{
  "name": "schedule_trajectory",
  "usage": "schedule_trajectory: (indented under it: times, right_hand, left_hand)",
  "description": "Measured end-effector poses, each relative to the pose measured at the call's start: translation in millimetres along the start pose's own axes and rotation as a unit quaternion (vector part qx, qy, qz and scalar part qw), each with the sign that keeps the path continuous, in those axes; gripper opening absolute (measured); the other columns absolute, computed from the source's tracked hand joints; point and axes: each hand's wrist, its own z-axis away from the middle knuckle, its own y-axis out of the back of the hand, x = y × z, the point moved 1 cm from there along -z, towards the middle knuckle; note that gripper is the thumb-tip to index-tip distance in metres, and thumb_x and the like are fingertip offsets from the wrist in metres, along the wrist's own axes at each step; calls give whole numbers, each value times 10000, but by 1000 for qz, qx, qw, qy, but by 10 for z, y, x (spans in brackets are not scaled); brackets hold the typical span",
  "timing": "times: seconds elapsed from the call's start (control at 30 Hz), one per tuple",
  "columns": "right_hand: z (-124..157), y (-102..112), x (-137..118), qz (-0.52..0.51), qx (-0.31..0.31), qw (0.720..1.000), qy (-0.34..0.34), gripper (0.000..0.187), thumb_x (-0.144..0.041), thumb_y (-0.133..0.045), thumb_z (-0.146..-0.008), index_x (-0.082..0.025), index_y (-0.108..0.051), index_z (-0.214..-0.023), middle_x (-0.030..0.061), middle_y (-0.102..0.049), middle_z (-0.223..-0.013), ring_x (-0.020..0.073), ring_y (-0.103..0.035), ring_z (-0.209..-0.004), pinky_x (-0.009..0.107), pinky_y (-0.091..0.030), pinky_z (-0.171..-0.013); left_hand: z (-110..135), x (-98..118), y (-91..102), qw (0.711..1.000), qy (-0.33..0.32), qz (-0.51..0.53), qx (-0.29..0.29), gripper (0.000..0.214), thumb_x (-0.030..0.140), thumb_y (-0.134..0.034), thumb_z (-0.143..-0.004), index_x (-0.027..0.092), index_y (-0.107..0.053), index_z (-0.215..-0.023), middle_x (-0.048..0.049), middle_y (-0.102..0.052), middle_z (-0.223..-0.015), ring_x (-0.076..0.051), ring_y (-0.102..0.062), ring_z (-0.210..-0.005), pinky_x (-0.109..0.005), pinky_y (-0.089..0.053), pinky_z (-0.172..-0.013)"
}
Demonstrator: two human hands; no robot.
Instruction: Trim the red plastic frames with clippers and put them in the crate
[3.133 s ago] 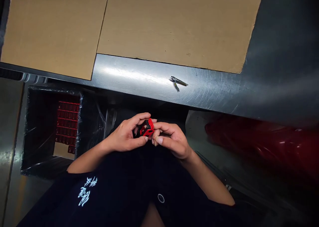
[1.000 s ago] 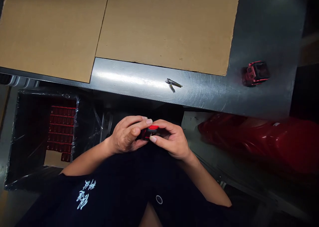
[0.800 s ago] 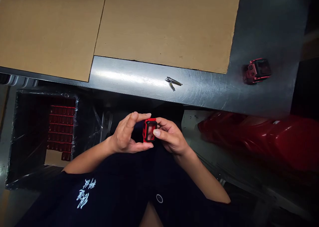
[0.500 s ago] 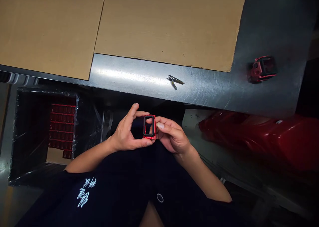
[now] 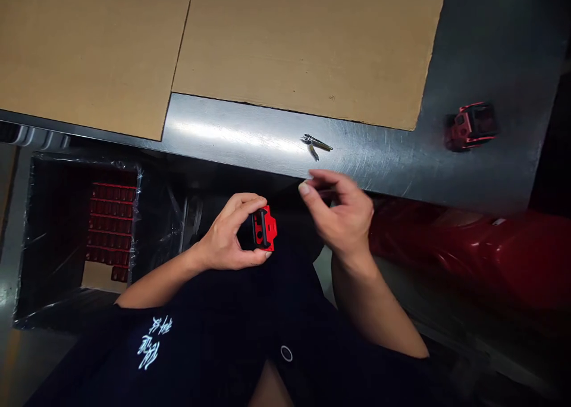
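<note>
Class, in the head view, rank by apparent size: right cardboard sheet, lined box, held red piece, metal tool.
Largest first:
right cardboard sheet
lined box
held red piece (nearer the camera)
metal tool, a close call

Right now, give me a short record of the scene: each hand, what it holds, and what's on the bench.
left hand: pinches a red and black part between thumb and fingers
right hand: nothing visible in it, fingers curled, at the edge of the bench
on bench: small metal tool, second red part far right, cardboard sheets
bin: rows of red pieces, lower left
</note>
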Motion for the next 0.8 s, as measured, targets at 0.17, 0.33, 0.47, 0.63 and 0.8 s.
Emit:
schedule_trajectory:
  times: [0.17,0.33,0.47,0.63,0.8]
  right_hand:
    - [-541,97,281,277,36,953,116,593,-561,-805,-788,-219,-693,-1259,134,-644,-1163,349,-569,-1127,534,-513,-954]
    - [-672,78,416,269,33,957,100,412,-526,-751,-850,-220,-748,-1126,108,-612,-1032,324,-559,-1050,530,-488,-940]
    - [-632,104,371,278,25,955,105,483,-553,-791,-800,-206,-755,-1133,122,-615,-1041,342,-555,-1054,538,-473,-940]
    - [-659,193,494,295,66,947,106,347,-515,-735,-854,-211,-771,-1017,106,-666,-952,319,-612,-989,517,-494,-926]
    - [-562,319,512,233,129,957,116,208,-403,-772,-815,-213,-739,-894,29,-712,-768,213,-671,-690,385,-575,-727]
  left_hand:
    - [24,24,6,999,-43,-7,2,846,281,-781,-778,211,-410,-1534,-151,-586,-1235,-271,-628,-1122,-458,-613,-907]
    - [58,-2,35,998,-60,17,21,889,377,-817,-770,244,-406,-1547,-156,-616,-1289,-290,-637,-1148,-478,-613,-932]
    - [60,-17,50,997,-57,47,29,901,430,-832,-758,249,-428,-1542,-153,-625,-1299,-284,-641,-1142,-472,-610,-956]
    - [48,-8,38,995,-68,65,20,918,387,-833,-754,232,-412,-1555,-157,-627,-1289,-285,-642,-1143,-462,-608,-940]
    - [52,12,34,995,-86,50,7,898,330,-810,-757,203,-409,-1551,-166,-624,-1258,-279,-653,-1121,-454,-614,-904]
